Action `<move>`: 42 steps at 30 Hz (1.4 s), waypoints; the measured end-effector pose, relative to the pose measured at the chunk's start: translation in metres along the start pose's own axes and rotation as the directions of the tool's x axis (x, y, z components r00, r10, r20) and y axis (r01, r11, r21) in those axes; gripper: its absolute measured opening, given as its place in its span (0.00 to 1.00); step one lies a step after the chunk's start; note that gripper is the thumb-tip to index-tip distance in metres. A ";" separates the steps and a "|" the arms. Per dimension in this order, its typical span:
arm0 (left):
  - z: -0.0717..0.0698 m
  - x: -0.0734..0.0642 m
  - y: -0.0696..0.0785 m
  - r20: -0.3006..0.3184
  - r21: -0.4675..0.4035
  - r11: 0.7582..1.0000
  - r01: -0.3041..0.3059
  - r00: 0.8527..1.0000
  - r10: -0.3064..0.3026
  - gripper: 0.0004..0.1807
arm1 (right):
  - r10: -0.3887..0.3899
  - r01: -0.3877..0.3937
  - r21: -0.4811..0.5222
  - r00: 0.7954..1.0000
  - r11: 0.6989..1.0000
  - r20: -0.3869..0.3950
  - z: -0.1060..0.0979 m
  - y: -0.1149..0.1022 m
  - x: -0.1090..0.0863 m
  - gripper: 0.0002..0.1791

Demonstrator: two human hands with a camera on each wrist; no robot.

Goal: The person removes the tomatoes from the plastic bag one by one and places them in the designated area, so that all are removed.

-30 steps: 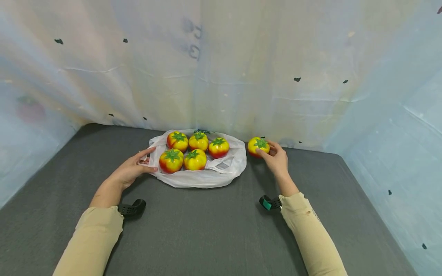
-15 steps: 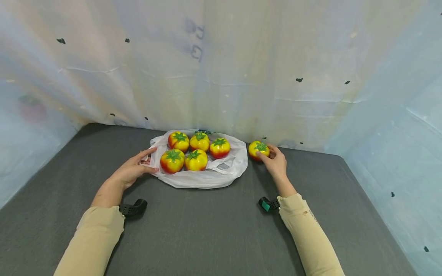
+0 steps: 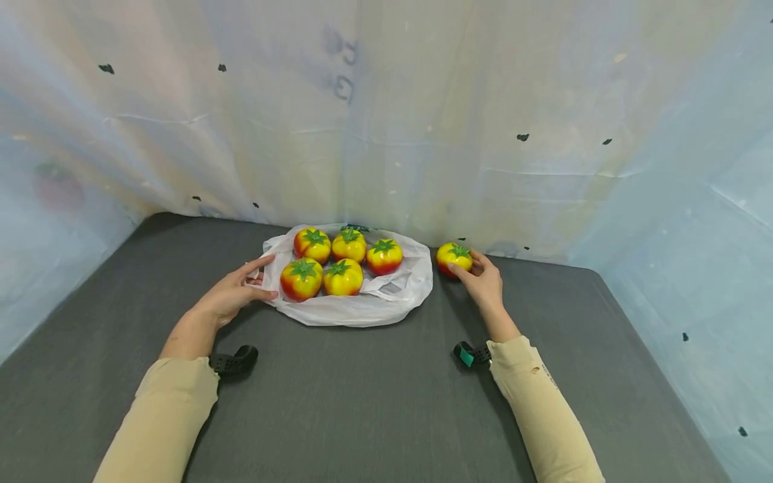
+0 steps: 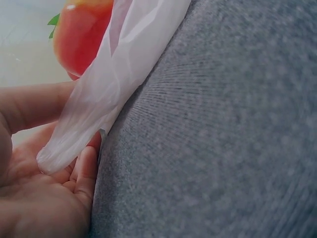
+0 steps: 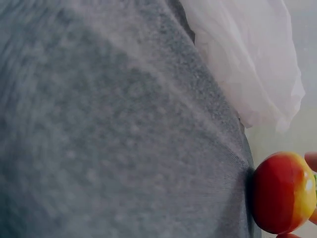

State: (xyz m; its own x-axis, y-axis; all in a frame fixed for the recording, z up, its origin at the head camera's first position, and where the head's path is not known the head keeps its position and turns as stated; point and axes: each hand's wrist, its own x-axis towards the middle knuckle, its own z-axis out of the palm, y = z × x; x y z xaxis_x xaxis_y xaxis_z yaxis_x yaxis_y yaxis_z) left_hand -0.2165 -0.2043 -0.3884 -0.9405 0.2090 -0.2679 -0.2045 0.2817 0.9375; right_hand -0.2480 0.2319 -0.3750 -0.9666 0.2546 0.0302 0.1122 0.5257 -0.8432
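Note:
Several yellow-and-red tomatoes with green star-shaped tops, one of them a front tomato, sit in an open white plastic bag near the back of the table. At the bag's left edge, my left hand holds the plastic; the left wrist view has a fold of the bag between thumb and fingers. To the right of the bag, my right hand grips a separate tomato between thumb and fingers. In the right wrist view this tomato appears to rest on the dark surface, apart from the bag.
A dark grey table lies under everything. Pale plastic sheeting rises right behind the bag, and more sheeting stands at both sides. Black straps show at the left wrist and the right wrist.
Over the last second my right hand and its tomato have come slightly down and toward me. The left hand and the bag stay in place; the head view shifts a little.

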 end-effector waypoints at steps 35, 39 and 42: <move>0.003 -0.001 -0.002 -0.033 0.044 0.999 -0.031 0.999 0.032 0.47 | -0.108 0.087 0.156 0.986 0.984 0.130 0.032 -0.076 -0.019 0.35; 0.003 -0.001 -0.001 -0.040 0.044 0.999 -0.026 0.999 0.028 0.46 | -0.107 0.076 0.183 0.981 0.980 0.163 0.040 -0.079 -0.020 0.35; 0.003 -0.001 -0.001 -0.043 0.044 0.999 -0.022 0.999 0.024 0.46 | -0.108 0.074 0.183 0.977 0.980 0.181 0.045 -0.080 -0.020 0.35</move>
State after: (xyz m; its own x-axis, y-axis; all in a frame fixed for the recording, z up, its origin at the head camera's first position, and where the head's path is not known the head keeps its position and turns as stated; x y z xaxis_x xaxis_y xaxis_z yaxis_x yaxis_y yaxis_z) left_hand -0.2146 -0.2020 -0.3895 -0.9560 0.1749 -0.2355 -0.1715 0.3183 0.9324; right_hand -0.2478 0.1483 -0.3320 -0.9987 0.0451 0.0230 -0.0039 0.3853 -0.9228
